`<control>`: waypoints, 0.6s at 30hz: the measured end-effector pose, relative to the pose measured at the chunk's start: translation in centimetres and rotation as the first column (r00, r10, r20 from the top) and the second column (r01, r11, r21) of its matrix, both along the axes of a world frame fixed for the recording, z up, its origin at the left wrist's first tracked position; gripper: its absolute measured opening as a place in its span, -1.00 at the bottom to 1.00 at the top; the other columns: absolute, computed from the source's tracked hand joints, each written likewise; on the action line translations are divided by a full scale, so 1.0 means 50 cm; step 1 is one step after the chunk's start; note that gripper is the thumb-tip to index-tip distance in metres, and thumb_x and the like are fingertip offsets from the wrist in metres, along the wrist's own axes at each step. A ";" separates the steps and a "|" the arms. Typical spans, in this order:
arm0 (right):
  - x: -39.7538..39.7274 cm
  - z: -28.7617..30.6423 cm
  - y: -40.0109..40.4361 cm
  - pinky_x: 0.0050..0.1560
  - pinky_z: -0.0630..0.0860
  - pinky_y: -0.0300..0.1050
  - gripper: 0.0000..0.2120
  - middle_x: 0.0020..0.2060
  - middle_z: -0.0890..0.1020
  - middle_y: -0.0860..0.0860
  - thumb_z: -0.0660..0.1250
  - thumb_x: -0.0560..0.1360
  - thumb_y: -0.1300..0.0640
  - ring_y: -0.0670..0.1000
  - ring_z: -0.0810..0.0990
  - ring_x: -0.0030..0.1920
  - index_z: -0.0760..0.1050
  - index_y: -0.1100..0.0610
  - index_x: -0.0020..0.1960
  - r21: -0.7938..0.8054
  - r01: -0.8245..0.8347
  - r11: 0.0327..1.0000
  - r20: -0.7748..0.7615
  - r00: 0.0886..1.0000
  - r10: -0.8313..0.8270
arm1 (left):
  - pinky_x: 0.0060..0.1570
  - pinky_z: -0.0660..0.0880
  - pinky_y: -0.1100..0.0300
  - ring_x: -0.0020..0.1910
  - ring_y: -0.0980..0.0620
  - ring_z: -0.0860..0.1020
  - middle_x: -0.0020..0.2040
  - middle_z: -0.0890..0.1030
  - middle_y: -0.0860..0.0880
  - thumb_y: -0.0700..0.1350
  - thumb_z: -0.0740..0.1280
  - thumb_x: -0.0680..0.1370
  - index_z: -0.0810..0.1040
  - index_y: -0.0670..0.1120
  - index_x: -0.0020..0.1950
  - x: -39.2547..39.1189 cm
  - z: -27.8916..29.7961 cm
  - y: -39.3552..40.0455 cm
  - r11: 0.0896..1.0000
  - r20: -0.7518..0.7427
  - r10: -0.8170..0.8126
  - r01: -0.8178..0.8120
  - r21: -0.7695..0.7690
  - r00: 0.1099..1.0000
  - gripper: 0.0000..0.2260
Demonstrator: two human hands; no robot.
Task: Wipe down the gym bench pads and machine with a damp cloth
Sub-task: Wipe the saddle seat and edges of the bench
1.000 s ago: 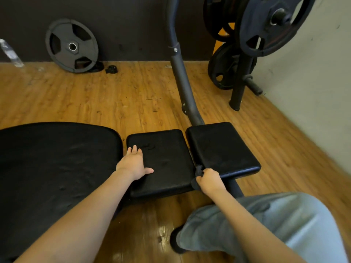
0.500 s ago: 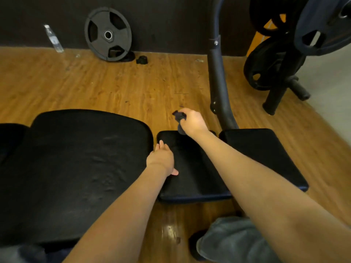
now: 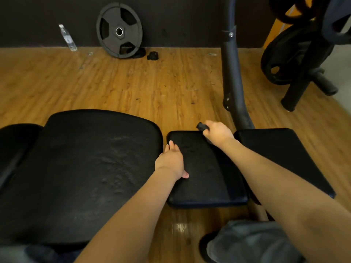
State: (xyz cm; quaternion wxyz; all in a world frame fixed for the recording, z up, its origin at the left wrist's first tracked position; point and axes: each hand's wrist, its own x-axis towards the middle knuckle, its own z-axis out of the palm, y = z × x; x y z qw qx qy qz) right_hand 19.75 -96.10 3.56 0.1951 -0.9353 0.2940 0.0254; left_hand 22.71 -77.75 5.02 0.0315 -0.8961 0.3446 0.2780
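The right hand (image 3: 218, 132) gripped a soft, bunched damp cloth (image 3: 202, 126) at the middle pad (image 3: 207, 179)'s far edge; the left hand (image 3: 171, 160) lay spread flat.

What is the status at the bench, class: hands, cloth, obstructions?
Left hand flat on small black middle pad. Right hand grips dark bunched cloth at pad's far edge. Nothing blocking the pad.

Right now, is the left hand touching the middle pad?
Touching. The head view shows the left hand lying flat on the middle pad, fingers straight, with no gap visible beneath the palm.
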 end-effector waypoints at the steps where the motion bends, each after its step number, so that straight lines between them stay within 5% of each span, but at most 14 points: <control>1: -0.014 -0.003 -0.010 -0.15 0.42 -0.08 -0.82 -0.10 0.55 0.15 0.16 0.55 0.16 0.19 0.55 -0.02 0.45 0.19 0.09 0.011 0.026 1.000 0.022 0.999 -0.027 | 0.46 0.13 -0.01 0.54 -0.11 -0.12 0.55 -0.23 -0.19 0.03 0.44 0.46 -0.19 -0.25 0.53 0.000 0.000 0.000 1.000 -0.004 -0.004 0.004 0.000 1.000 -0.04; 6: -0.043 -0.018 -0.010 -0.21 0.35 -0.12 -0.86 -0.22 0.50 0.09 0.17 0.55 0.17 0.15 0.53 -0.15 0.45 0.22 0.01 0.074 0.266 0.961 0.166 0.947 -0.274 | 0.46 0.16 -0.01 0.54 -0.11 -0.12 0.55 -0.22 -0.19 0.03 0.43 0.48 -0.20 -0.24 0.53 -0.005 0.000 0.005 1.000 -0.007 0.003 -0.003 -0.024 1.000 -0.06; 9: -0.027 -0.015 0.002 -0.19 0.37 -0.11 -0.82 -0.11 0.56 0.16 0.17 0.56 0.15 0.16 0.53 -0.11 0.47 0.22 0.06 0.017 0.329 0.944 0.146 0.933 -0.328 | 0.45 0.17 -0.02 0.54 -0.11 -0.11 0.55 -0.21 -0.18 0.02 0.44 0.46 -0.18 -0.24 0.53 -0.007 -0.002 0.006 0.999 -0.008 0.018 -0.018 -0.031 1.000 -0.05; 14: 0.062 -0.002 0.092 -0.12 0.44 -0.08 -0.73 0.02 0.60 0.17 0.16 0.56 0.12 0.19 0.56 0.03 0.48 0.17 0.20 -0.019 0.042 0.999 0.070 0.997 -0.041 | 0.45 0.10 0.02 0.53 -0.17 -0.03 0.54 -0.15 -0.25 0.05 0.45 0.45 -0.12 -0.29 0.53 -0.008 0.008 -0.013 1.000 0.067 -0.003 0.002 0.006 0.998 -0.05; 18: 0.138 0.000 0.179 -0.19 0.42 -0.08 -0.80 -0.04 0.60 0.11 0.16 0.55 0.13 0.13 0.56 0.01 0.49 0.13 0.09 0.015 -0.160 0.987 0.062 0.985 0.159 | 0.47 0.00 -0.01 0.54 -0.14 -0.08 0.55 -0.10 -0.22 -0.01 0.48 0.43 -0.07 -0.21 0.55 -0.005 -0.002 -0.012 0.999 0.006 0.037 -0.036 -0.038 0.999 -0.08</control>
